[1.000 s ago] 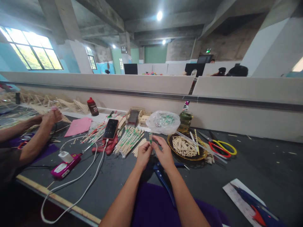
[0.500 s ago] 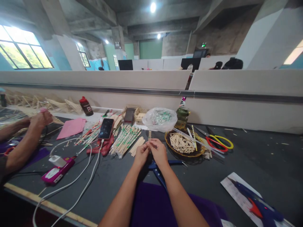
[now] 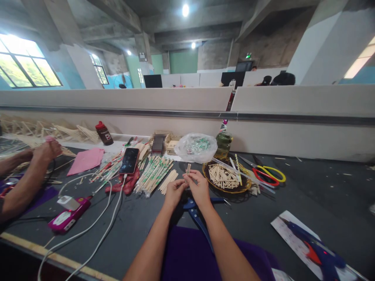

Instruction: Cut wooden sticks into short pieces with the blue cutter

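Observation:
Short pieces of wooden stick (image 3: 189, 168) stand upright between my fingertips, their tops showing above my right hand (image 3: 199, 187). That hand pinches them between thumb and fingers. Beside it, my left hand (image 3: 174, 192) is closed too, its fingertips meeting the lower end of the sticks, which is mostly hidden. Under my wrists lies a blue-handled hand tool (image 3: 197, 219), partly covered by my right forearm. A wicker basket (image 3: 241, 190) of short cut sticks is just right of my hands. Loose longer sticks (image 3: 170, 182) and paper-wrapped chopsticks (image 3: 154, 173) lie to the left.
Red- and yellow-handled scissors (image 3: 266, 175) lie beyond the basket. A blue glue gun (image 3: 315, 246) rests on paper at right. At left are a phone (image 3: 129, 160), a pink power strip (image 3: 69, 215) with white cables, and another person's arm (image 3: 36, 168). A plastic bag (image 3: 195, 148) stands behind.
The sticks have tilted slightly, and my right hand has moved a little right and up with them. My left hand stays close. The whole view has shifted slightly.

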The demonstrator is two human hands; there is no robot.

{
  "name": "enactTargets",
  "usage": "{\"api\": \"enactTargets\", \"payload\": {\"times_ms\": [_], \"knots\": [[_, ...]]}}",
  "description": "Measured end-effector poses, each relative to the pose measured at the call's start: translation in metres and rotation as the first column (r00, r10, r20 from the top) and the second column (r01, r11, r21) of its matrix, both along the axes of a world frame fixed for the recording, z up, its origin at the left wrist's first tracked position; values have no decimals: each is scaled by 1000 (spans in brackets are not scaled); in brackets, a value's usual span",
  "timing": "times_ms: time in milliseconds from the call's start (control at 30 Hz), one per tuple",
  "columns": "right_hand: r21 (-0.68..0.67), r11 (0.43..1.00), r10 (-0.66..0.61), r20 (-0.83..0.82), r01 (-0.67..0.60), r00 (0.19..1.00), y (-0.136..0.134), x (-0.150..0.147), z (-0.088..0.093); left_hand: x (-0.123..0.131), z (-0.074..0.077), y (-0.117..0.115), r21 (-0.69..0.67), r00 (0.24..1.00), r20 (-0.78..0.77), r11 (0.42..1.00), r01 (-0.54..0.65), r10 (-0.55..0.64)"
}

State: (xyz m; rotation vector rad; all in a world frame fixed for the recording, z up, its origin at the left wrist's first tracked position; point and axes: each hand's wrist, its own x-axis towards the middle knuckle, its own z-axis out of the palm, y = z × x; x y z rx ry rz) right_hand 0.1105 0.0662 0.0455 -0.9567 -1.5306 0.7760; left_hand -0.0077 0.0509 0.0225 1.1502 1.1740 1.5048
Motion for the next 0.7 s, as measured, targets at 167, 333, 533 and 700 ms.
{"api": "enactTargets", "payload": {"times_ms": [167, 333, 533, 700], "knots": [[-40, 999, 18, 174, -11, 984, 3, -3, -12, -7, -8, 4, 51, 978, -209, 999, 11, 0], [25, 999, -46, 167, 43, 985, -1, 2, -9, -9, 8, -3, 100, 993, -83, 993, -70, 79], [181, 981, -23, 453, -67, 891, -12, 9, 9, -2, 35, -17, 173, 991, 110, 981, -90, 71], [129, 985, 32, 534, -118, 845, -16, 13, 17, -1, 23, -12, 91, 944, 302, 982, -166, 131]]}}
